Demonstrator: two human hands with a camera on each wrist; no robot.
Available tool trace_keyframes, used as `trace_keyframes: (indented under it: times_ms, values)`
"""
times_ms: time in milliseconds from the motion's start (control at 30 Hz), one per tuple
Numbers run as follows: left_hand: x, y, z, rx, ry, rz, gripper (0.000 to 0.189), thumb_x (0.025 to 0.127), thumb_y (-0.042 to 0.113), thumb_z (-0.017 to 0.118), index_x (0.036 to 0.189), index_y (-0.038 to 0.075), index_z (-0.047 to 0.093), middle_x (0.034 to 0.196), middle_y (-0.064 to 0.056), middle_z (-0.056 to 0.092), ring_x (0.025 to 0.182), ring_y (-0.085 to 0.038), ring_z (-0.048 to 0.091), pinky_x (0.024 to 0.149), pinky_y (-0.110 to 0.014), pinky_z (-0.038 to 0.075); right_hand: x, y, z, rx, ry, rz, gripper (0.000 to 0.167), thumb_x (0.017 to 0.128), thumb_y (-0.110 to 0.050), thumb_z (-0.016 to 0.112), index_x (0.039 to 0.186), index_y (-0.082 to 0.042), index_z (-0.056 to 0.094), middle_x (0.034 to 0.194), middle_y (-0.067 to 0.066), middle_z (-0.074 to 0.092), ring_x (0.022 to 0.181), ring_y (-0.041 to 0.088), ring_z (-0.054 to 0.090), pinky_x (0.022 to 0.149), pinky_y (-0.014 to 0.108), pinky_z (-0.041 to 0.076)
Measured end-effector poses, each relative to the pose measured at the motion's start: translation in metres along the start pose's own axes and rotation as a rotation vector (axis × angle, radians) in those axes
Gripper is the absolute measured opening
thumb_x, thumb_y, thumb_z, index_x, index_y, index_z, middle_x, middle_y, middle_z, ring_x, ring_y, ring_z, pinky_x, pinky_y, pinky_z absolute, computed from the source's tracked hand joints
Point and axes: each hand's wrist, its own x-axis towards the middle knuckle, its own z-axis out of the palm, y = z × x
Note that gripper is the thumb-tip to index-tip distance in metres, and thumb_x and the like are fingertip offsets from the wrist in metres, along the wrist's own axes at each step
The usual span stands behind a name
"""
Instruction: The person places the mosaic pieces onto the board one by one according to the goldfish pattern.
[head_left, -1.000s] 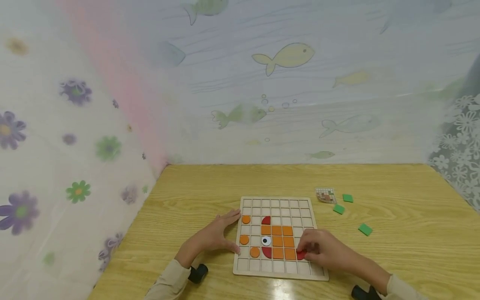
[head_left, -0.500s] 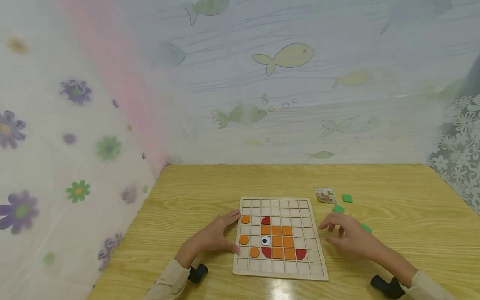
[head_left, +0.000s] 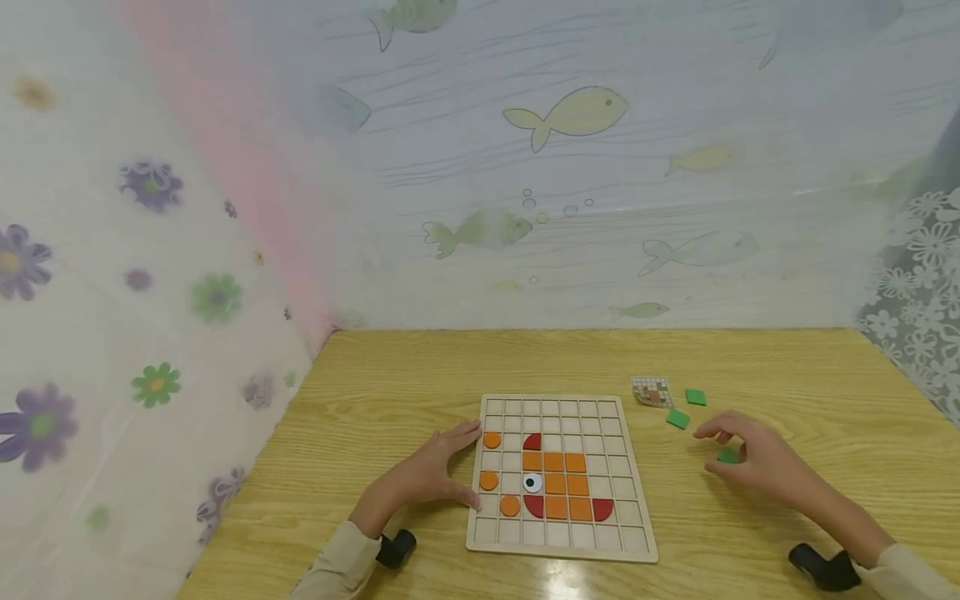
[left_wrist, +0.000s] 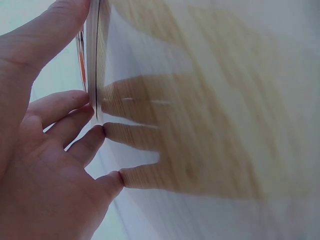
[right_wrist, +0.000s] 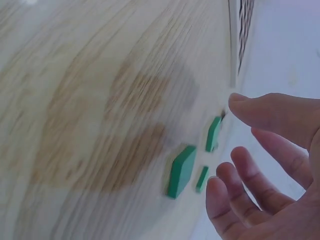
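A wooden grid board (head_left: pixel 570 538) lies on the table, bearing orange squares (head_left: pixel 555 483), orange discs (head_left: pixel 489 481), red quarter-circle pieces (head_left: pixel 602 509) and a white eye piece (head_left: pixel 532 482). My left hand (head_left: pixel 429 468) touches the board's left edge with thumb and fingers spread; the left wrist view shows its fingertips against the rim. To the right of the board, my right hand (head_left: pixel 757 462) hovers above a green square tile (head_left: pixel 727 456), partly hidden behind it. In the right wrist view the thumb and fingers stand apart, holding nothing, near the nearest green tile (right_wrist: pixel 181 171).
Behind the right hand lie two more green tiles, one (head_left: pixel 678 419) beside a small printed pattern card (head_left: pixel 651 392) and the other (head_left: pixel 696 397) farther back. A fish-patterned curtain (head_left: pixel 585 250) borders the table's back edge; a flowered one (head_left: pixel 157 382) hangs at left.
My right hand has let go of the red quarter-circle piece, which lies in a lower-right cell, and has moved right to the nearest green tile. The left hand has stayed put.
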Motion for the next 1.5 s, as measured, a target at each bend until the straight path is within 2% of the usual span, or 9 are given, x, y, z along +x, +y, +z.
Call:
trace_keyframes:
  times_ms: [200, 400, 500, 700, 867, 1133, 1333, 1500]
  values:
    - [0.000, 0.000, -0.001, 0.001, 0.004, -0.002, 0.101, 0.071, 0.046, 0.079, 0.148, 0.003, 0.029, 0.155, -0.011, 0.023, 0.142, -0.031, 0.016, 0.111, -0.059, 0.006, -0.011, 0.009, -0.011, -0.023, -0.029, 0.089, 0.038, 0.066, -0.007, 0.084, 0.100, -0.007, 0.066, 0.094, 0.005, 0.061, 0.075, 0.006, 0.051, 0.052, 0.024, 0.044]
    - [0.001, 0.000, -0.001, 0.004, 0.004, 0.003, 0.101, 0.071, 0.046, 0.078, 0.148, 0.003, 0.030, 0.155, -0.011, 0.023, 0.142, -0.031, 0.016, 0.111, -0.059, 0.006, -0.019, 0.018, -0.017, -0.026, -0.081, 0.185, 0.035, 0.071, -0.011, 0.082, 0.102, -0.003, 0.067, 0.093, 0.002, 0.061, 0.075, 0.004, 0.053, 0.059, 0.025, 0.047]
    - [0.001, -0.001, 0.000, 0.004, 0.002, 0.005, 0.101, 0.071, 0.046, 0.078, 0.148, 0.003, 0.030, 0.154, -0.011, 0.023, 0.142, -0.031, 0.016, 0.111, -0.060, 0.007, -0.022, 0.021, -0.018, -0.022, -0.089, 0.222, 0.033, 0.074, -0.011, 0.080, 0.102, -0.001, 0.067, 0.092, 0.003, 0.063, 0.072, 0.002, 0.052, 0.058, 0.025, 0.046]
    - [0.000, -0.003, 0.002, 0.006, 0.000, 0.001, 0.101, 0.070, 0.047, 0.078, 0.148, 0.005, 0.030, 0.155, -0.009, 0.023, 0.142, -0.029, 0.016, 0.111, -0.059, 0.008, -0.022, 0.018, -0.017, 0.017, -0.101, 0.282, 0.036, 0.075, -0.014, 0.080, 0.103, 0.003, 0.066, 0.092, 0.007, 0.066, 0.068, 0.000, 0.051, 0.056, 0.024, 0.046]
    - [-0.002, -0.002, 0.003, 0.005, 0.008, -0.015, 0.101, 0.070, 0.048, 0.078, 0.148, 0.006, 0.030, 0.155, -0.007, 0.023, 0.142, -0.028, 0.016, 0.112, -0.058, 0.007, -0.016, 0.013, -0.013, 0.019, -0.112, 0.332, 0.036, 0.076, -0.017, 0.080, 0.102, 0.004, 0.067, 0.087, 0.003, 0.065, 0.066, 0.002, 0.054, 0.055, 0.024, 0.048]
    - [-0.001, -0.003, 0.003, 0.012, 0.003, -0.045, 0.103, 0.069, 0.051, 0.078, 0.149, 0.008, 0.030, 0.155, -0.004, 0.022, 0.143, -0.026, 0.016, 0.113, -0.055, 0.006, -0.012, 0.011, -0.011, 0.037, -0.128, 0.330, 0.029, 0.076, -0.014, 0.079, 0.097, 0.004, 0.069, 0.081, 0.002, 0.065, 0.063, 0.003, 0.055, 0.054, 0.025, 0.048]
    - [0.000, -0.002, 0.002, 0.010, 0.004, -0.043, 0.103, 0.068, 0.051, 0.078, 0.149, 0.008, 0.030, 0.155, -0.004, 0.022, 0.143, -0.025, 0.016, 0.113, -0.055, 0.007, -0.008, 0.013, -0.010, 0.062, -0.159, 0.325, 0.029, 0.074, -0.014, 0.079, 0.095, 0.003, 0.069, 0.081, 0.002, 0.065, 0.065, 0.003, 0.057, 0.055, 0.024, 0.049]
    - [0.001, -0.001, 0.002, 0.008, 0.005, -0.039, 0.103, 0.068, 0.050, 0.078, 0.149, 0.008, 0.030, 0.155, -0.004, 0.023, 0.143, -0.024, 0.016, 0.113, -0.055, 0.006, -0.005, 0.012, -0.007, 0.077, -0.150, 0.299, 0.028, 0.074, -0.010, 0.079, 0.096, 0.003, 0.069, 0.083, 0.003, 0.065, 0.065, 0.003, 0.056, 0.055, 0.024, 0.048]
